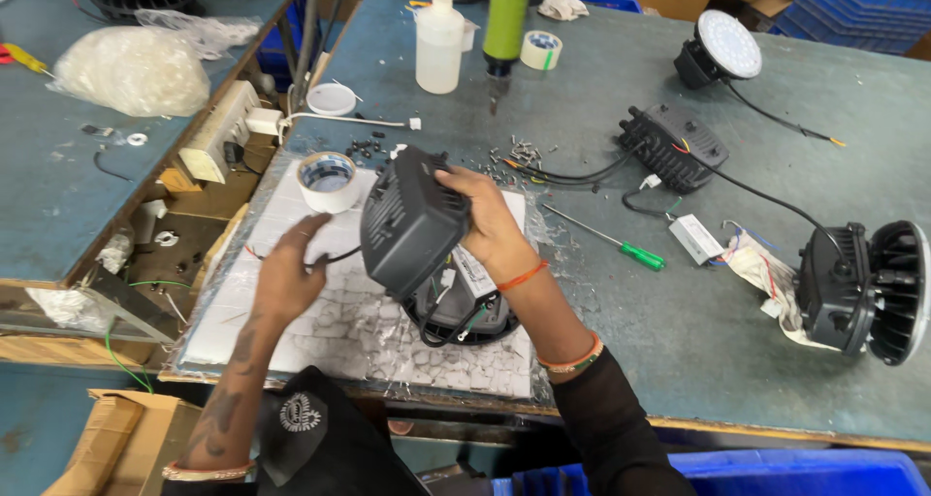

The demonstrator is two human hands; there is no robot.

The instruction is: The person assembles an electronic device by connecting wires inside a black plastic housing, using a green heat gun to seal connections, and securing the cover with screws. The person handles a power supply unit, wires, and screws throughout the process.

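Right hand (490,220) clamped over the top edge of the black driver housing (409,226), thumb and fingers wrapped on its upper right corner; housing tilted, lower end resting on the round finned lamp body (464,314) beneath. Left hand (288,271) apart from the right, fingers loosely curled, touching a thin black wire (335,257) that runs out from under the housing; whether pinched or merely touched, cannot tell. Both parts sitting on the white foam pad (291,331) at the near edge of the grey-green workbench (630,360).

Judgement on handling: keep the right-hand grip high on the housing so the tilt stays controlled; draw wire slack clear to the left before lowering, else risk of trapping it between housing and lamp body.

Edges and room: tape roll (328,180) just beside the housing, upper left; loose screws (524,153) scattered behind. Green-handled screwdriver (606,239) lying to the right, near the right forearm. Second driver housing (674,147) and assembled lamp (868,292) well apart on the right, cables trailing between. Open bench surface right of the pad; pad's front edge close to the bench lip, little margin toward the body.
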